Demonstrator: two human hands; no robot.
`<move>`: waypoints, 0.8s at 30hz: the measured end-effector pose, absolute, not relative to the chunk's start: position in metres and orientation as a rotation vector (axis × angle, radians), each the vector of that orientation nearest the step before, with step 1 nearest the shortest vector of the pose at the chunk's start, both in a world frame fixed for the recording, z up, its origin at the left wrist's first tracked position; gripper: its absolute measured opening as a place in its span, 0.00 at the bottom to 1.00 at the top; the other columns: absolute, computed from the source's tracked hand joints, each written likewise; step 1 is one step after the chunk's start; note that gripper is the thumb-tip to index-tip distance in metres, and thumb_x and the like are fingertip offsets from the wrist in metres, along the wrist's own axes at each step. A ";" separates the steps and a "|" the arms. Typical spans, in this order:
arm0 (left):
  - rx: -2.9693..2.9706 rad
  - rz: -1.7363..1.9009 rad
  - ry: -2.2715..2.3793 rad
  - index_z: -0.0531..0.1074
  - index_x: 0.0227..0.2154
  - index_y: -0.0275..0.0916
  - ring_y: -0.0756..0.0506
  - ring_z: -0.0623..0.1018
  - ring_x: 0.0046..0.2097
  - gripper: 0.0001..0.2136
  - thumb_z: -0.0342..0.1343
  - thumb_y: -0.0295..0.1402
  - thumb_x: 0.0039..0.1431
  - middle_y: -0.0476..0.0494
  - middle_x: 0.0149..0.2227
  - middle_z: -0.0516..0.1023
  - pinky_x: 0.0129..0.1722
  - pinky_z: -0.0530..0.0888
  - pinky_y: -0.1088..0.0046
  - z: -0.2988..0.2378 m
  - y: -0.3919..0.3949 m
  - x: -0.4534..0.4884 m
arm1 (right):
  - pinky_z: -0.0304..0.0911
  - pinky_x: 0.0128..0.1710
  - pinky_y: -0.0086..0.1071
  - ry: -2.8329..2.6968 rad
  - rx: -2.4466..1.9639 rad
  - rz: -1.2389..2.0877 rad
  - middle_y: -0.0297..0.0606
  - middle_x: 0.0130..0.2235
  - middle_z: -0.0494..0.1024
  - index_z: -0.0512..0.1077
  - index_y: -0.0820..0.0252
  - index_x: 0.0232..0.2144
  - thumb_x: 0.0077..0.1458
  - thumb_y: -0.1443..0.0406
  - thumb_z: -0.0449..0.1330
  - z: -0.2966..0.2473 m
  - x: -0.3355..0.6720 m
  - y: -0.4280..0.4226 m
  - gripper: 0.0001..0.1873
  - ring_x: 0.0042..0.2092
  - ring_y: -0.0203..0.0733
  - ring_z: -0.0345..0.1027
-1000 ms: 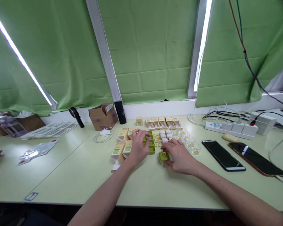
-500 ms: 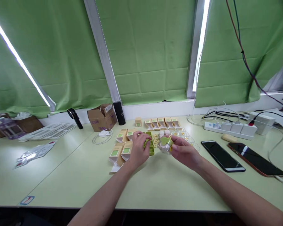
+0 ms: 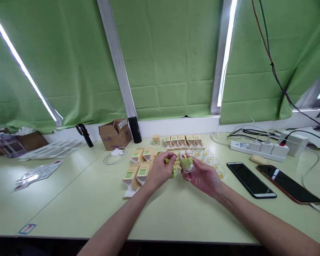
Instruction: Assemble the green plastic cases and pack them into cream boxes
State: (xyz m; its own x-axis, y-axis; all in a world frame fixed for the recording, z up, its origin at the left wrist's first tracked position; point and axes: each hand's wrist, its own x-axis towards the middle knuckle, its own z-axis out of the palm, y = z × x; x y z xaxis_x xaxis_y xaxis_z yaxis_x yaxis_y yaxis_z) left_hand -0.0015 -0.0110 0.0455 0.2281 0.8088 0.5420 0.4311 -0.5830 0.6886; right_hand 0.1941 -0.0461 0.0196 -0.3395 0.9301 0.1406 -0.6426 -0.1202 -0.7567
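Observation:
Held upright in my right hand (image 3: pixel 206 176) is a small clear plastic container (image 3: pixel 188 165) with something green inside it and a pale yellow piece at its top. My left hand (image 3: pixel 162 169) is just left of the container, thumb and fingertips pinched together; what they hold, if anything, is too small to make out. Below that hand, a green compartment tray (image 3: pixel 172 174) is mostly hidden. Small yellow square pieces (image 3: pixel 177 166) lie between my hands. Several clear cups with yellow bits (image 3: pixel 214 162) stand beyond my right hand.
Opened small cartons with green labels (image 3: pixel 130 175) stand left of my left hand; more cartons (image 3: pixel 181 141) line the back. Right are two phones (image 3: pixel 252 179) (image 3: pixel 289 183) and a power strip (image 3: pixel 258 151). A cardboard box (image 3: pixel 115 135) and black cylinder (image 3: pixel 134 129) stand back left.
My right hand has turned the clear container more upright and moved it slightly left. My left hand has drawn its fingertips up from the green tray toward the container.

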 end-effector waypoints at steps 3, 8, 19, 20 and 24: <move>1.985 1.174 1.064 0.81 0.34 0.39 0.43 0.79 0.35 0.16 0.57 0.46 0.67 0.42 0.34 0.84 0.32 0.72 0.69 0.053 -0.013 0.008 | 0.57 0.32 0.36 -0.942 -0.512 1.634 0.37 0.40 0.78 0.75 0.49 0.46 0.53 0.53 0.72 0.015 0.194 -0.043 0.20 0.33 0.41 0.66; 1.706 1.172 0.972 0.76 0.31 0.38 0.47 0.78 0.28 0.17 0.67 0.49 0.57 0.46 0.28 0.79 0.23 0.71 0.73 0.040 -0.012 0.016 | 0.59 0.34 0.35 -1.096 -0.665 1.457 0.34 0.40 0.76 0.70 0.49 0.51 0.48 0.55 0.77 0.007 0.192 -0.042 0.31 0.36 0.40 0.67; 1.440 1.306 0.800 0.72 0.37 0.38 0.46 0.82 0.37 0.22 0.69 0.52 0.56 0.43 0.39 0.80 0.35 0.84 0.67 0.019 -0.012 0.010 | 0.64 0.39 0.36 -1.313 -0.704 0.973 0.36 0.49 0.68 0.65 0.44 0.56 0.47 0.58 0.76 0.006 0.192 -0.044 0.36 0.41 0.41 0.62; 1.439 1.317 0.800 0.72 0.37 0.38 0.45 0.83 0.37 0.22 0.69 0.52 0.56 0.42 0.40 0.81 0.36 0.84 0.66 0.019 -0.011 0.009 | 0.64 0.40 0.36 -1.320 -0.700 0.961 0.36 0.49 0.68 0.65 0.45 0.56 0.48 0.58 0.75 0.008 0.194 -0.045 0.36 0.43 0.42 0.62; 1.499 1.392 0.803 0.73 0.39 0.38 0.43 0.84 0.40 0.19 0.66 0.50 0.60 0.38 0.46 0.82 0.37 0.85 0.65 0.016 -0.008 0.005 | 0.65 0.45 0.41 -1.410 -0.784 0.829 0.39 0.50 0.68 0.64 0.46 0.55 0.51 0.60 0.71 0.007 0.198 -0.045 0.32 0.49 0.47 0.63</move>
State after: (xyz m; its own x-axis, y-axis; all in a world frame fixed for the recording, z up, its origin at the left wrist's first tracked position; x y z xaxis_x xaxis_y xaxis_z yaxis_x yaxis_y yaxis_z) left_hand 0.0053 -0.0083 0.0155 0.1516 0.9085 0.3894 -0.1174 -0.3746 0.9197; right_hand 0.1985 -0.0455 0.0075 -0.0089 0.8602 0.5099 -0.0267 0.5095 -0.8601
